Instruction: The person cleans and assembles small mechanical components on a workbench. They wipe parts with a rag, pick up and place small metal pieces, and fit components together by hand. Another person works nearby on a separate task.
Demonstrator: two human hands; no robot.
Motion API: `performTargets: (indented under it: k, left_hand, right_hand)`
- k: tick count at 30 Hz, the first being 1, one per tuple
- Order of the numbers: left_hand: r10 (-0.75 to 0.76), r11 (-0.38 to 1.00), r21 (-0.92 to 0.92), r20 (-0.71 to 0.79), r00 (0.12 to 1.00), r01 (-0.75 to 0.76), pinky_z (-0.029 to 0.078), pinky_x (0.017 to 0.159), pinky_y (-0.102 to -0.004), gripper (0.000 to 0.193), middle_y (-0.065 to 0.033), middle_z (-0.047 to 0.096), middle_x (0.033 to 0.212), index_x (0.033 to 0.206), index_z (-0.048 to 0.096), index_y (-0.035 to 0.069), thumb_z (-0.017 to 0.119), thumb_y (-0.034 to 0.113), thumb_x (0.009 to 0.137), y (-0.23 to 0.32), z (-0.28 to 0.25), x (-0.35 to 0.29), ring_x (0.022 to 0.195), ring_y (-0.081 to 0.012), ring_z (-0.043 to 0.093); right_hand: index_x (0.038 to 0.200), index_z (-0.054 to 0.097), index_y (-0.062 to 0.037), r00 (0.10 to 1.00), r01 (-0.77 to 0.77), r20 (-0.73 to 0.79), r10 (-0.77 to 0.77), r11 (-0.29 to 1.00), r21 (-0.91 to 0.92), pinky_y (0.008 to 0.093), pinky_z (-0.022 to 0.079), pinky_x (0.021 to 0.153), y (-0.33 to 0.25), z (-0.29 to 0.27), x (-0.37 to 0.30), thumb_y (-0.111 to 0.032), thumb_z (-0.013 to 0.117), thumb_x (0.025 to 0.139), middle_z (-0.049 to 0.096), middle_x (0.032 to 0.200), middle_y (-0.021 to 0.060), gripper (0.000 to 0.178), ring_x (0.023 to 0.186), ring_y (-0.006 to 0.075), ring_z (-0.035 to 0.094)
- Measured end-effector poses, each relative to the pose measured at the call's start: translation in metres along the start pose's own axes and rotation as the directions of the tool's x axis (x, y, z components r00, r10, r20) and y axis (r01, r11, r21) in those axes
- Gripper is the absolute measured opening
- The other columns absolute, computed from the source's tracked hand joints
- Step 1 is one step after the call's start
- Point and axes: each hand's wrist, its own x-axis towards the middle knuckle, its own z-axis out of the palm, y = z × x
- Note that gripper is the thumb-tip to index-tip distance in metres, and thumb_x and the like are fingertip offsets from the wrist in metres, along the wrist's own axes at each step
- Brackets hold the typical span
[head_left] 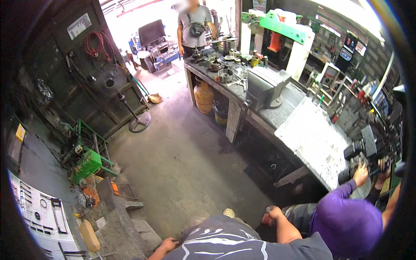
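My left hand rests low beside my grey printed shirt, its fingers loosely extended and nothing visible in them. On the other side of my body, my right hand hangs down near my lap, a dark band on its wrist. Shadow hides its fingers, so what they do cannot be made out. Close on my right, a person in a purple top bends at the workbench. That person's hand grips a dark machine part near the bench end.
Another person stands beyond the bench's far end, near metal parts. A green press frame rises behind the bench. Leftward stand a pedestal fan, a green crate and a tool board. Concrete floor lies between.
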Motion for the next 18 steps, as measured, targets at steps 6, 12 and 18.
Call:
performTargets:
  k: [6, 12, 18]
  left_hand:
    - [-0.119, 0.992, -0.03, 0.009, 0.993, 0.119, 0.055, 0.11, -0.0454, 0.051, -0.0203, 0.076, 0.134, 0.13, 0.079, 0.006, 0.08, 0.045, 0.097, 0.054, -0.06, 0.077, 0.129, -0.0376, 0.071]
    - [-0.067, 0.996, 0.064, 0.115, 0.991, 0.06, 0.056, 0.109, -0.0457, 0.05, -0.0209, 0.077, 0.133, 0.128, 0.08, 0.005, 0.08, 0.043, 0.097, 0.101, -0.194, 0.195, 0.129, -0.0366, 0.071]
    - [-0.087, 0.995, 0.042, -0.041, 0.995, 0.088, 0.056, 0.109, -0.0452, 0.048, -0.0206, 0.077, 0.132, 0.13, 0.078, 0.004, 0.08, 0.039, 0.098, 0.17, -0.398, 0.318, 0.129, -0.0349, 0.072]
  right_hand:
    - [0.138, 0.075, -0.0072, 0.969, 0.235, -0.14, -0.206, 0.942, 0.24, 0.0446, 0.054, 0.112, -0.235, -0.172, 0.066, -0.031, 0.071, 0.103, 0.076, 0.134, 0.0212, 0.042, 0.13, 0.0368, 0.071]
    - [0.136, 0.075, -0.0042, 0.969, 0.221, -0.148, -0.196, 0.959, 0.179, 0.0465, 0.055, 0.111, -0.362, -0.204, 0.124, -0.031, 0.071, 0.102, 0.076, 0.134, 0.022, 0.043, 0.129, 0.0392, 0.071]
    - [0.131, 0.077, -0.0052, 0.917, 0.352, -0.253, -0.307, 0.922, 0.158, 0.0482, 0.057, 0.106, -0.471, -0.27, 0.155, -0.03, 0.07, 0.101, 0.078, 0.125, 0.0243, 0.04, 0.12, 0.0411, 0.074]
